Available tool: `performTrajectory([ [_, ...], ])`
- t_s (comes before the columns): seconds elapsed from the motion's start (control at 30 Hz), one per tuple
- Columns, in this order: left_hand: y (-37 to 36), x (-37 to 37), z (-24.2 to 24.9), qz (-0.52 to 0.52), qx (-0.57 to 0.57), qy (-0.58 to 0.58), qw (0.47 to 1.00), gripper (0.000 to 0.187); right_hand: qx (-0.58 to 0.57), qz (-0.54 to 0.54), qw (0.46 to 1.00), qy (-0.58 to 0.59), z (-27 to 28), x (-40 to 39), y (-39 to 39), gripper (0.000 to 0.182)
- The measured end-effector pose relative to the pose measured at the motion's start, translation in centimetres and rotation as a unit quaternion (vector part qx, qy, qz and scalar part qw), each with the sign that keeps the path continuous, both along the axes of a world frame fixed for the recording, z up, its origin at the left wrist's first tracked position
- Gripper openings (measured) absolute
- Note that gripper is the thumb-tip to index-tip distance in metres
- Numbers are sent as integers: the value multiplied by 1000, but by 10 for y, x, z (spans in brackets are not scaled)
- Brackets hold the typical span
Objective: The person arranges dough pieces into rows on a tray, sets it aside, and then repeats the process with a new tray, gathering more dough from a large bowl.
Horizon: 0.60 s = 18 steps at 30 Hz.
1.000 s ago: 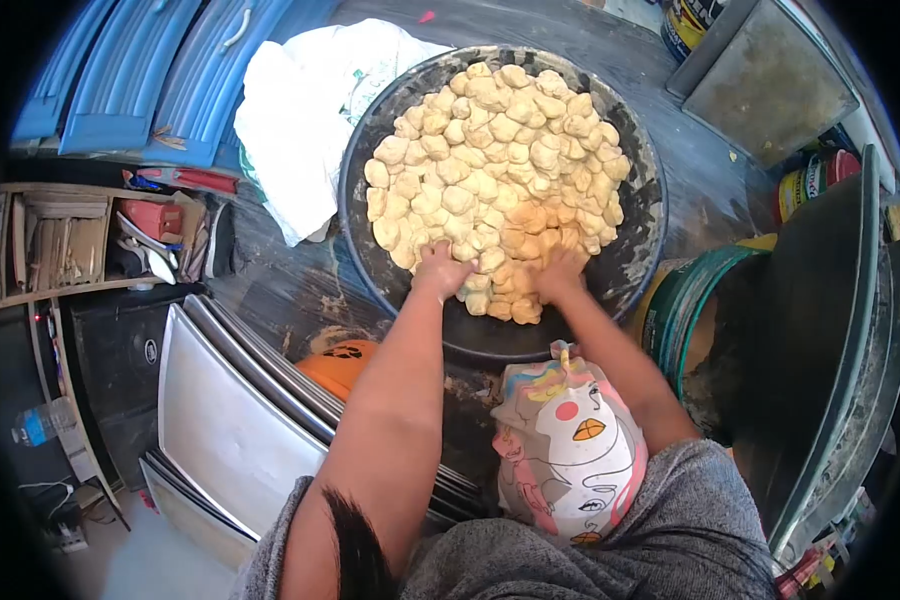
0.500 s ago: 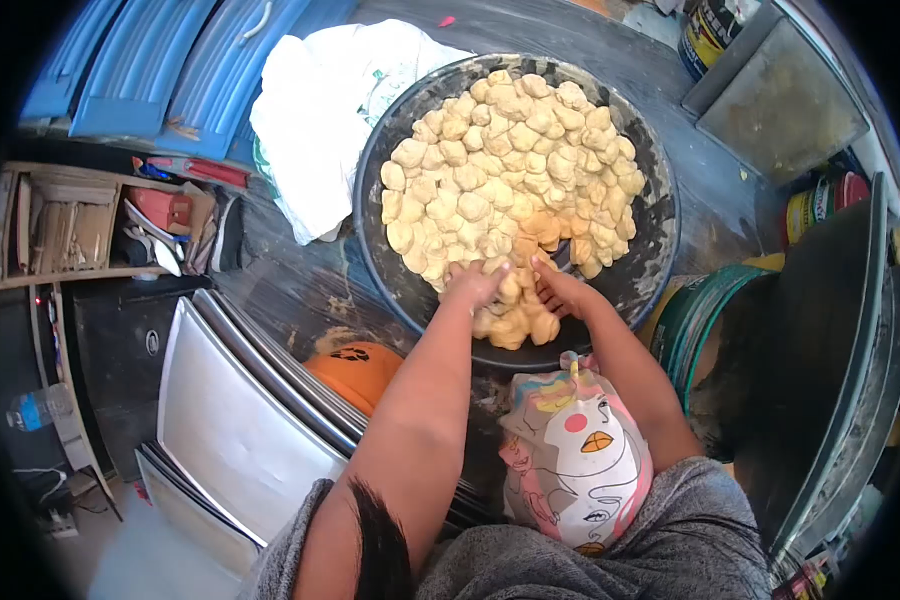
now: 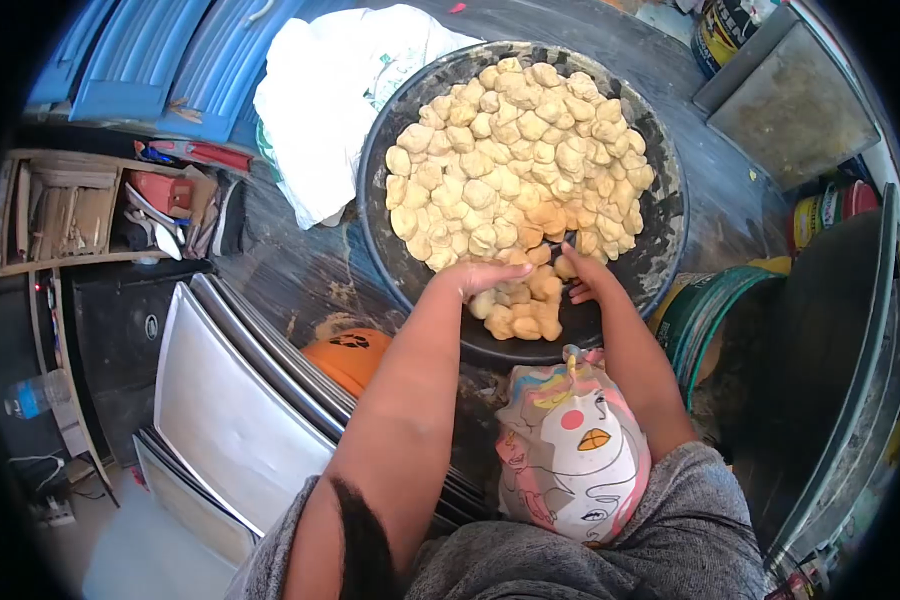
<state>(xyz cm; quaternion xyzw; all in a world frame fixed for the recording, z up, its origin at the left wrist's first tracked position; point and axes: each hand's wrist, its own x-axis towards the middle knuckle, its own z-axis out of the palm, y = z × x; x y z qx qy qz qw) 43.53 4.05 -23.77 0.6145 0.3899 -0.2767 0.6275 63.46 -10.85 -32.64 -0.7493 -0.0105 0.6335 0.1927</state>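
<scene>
A wide black basin (image 3: 375,240) holds many pale dough balls (image 3: 485,195), heaped mostly toward its far side. A smaller clump of dough balls (image 3: 525,318) lies near the basin's front, with bare basin floor around it. My left hand (image 3: 485,278) rests at the left of this clump, its thumb stretched over the dough and its other fingers partly hidden. On the right side, my right hand (image 3: 590,278) has thumb and fingers apart, touching the dough between the hands. Some dough between the hands and the heap looks more orange.
A white plastic sack (image 3: 315,120) lies left of the basin. Metal trays (image 3: 235,400) lean at the left near an orange container (image 3: 350,358). Green buckets (image 3: 715,315) and a large dark panel (image 3: 830,390) stand on the right. A patterned cloth bundle (image 3: 575,450) is before my body.
The view has shifted slightly. My left hand has flattened, its thumb now stretched to the right. My right hand has moved slightly up and right, away from the front clump.
</scene>
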Motion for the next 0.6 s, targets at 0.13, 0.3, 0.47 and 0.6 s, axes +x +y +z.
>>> performTrajectory([
  [0.13, 18, 8, 21, 45, -121, 42, 991, 100, 175, 84, 981, 13, -51, -33, 27, 97],
  [0.3, 10, -15, -27, 124, -65, 50, 989, 89, 110, 108, 983, 102, 55, -33, 37, 89],
  [0.47, 14, -13, 16, 96, -129, 72, 984, 98, 165, 69, 982, 62, -47, -33, 22, 74],
  [0.6, 5, -18, 22, 21, -28, 71, 997, 102, 142, 206, 960, 129, 53, -48, 40, 94],
])
